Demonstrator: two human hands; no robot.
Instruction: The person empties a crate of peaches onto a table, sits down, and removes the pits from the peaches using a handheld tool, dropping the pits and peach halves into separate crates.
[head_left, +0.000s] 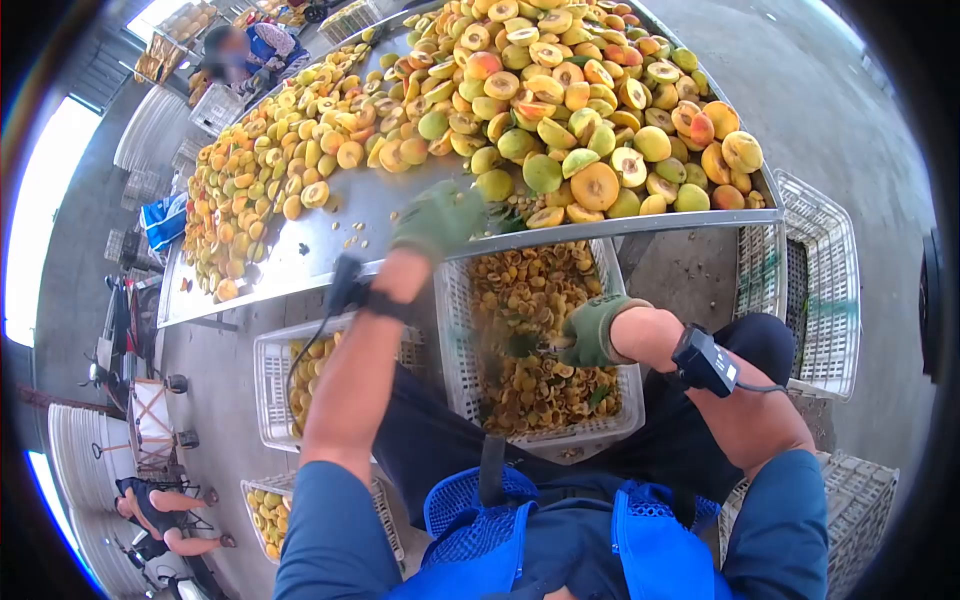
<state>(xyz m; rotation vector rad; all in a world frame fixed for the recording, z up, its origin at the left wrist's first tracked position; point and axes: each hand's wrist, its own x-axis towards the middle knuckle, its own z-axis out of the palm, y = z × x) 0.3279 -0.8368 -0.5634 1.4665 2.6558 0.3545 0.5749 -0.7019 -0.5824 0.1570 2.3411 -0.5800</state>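
Note:
My left hand (pixel 440 222), in a green glove, is over the near edge of the metal table (pixel 372 205), close to the halved peaches (pixel 510 110). Motion smears its fingers. My right hand (pixel 597 332), gloved in green too, is closed above a white crate (pixel 455 345) between my knees. A thin, blurred thing juts out from its fingers; I cannot tell its kind. Inside that crate lie many small brown-yellow peach pieces (pixel 535 400). Some fruit on the table lies cut face up, with a brown centre showing.
To the left, another white crate (pixel 270 385) holds yellow fruit halves, and a further crate (pixel 268 515) sits nearer. White crates (pixel 835 290) stand at the right. Across the table is a person (pixel 262 50) in blue; another person (pixel 165 515) sits at far left.

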